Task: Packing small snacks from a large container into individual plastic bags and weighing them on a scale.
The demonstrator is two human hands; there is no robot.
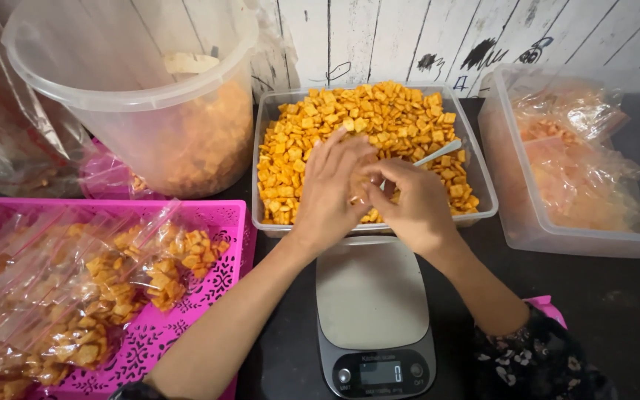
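A good share of the packing looks done: sealed clear bags of orange crackers [105, 285] lie heaped in the pink perforated basket [209, 292], while the clear rectangular tub [484, 198] in the middle is full of loose square crackers [350, 122], so much appears left. The kitchen scale [374, 318] below it stands bare and reads zero.

Both hands meet over the tub's near edge. The left hand [329, 194] and right hand [412, 201] close together on what seems a small clear bag [364, 189] holding a few crackers, though fingers hide most of it. A pale scoop handle [438, 153] pokes from the crackers just beyond. A round clear bucket [142, 96] and another clear bin [579, 163] flank the tub.
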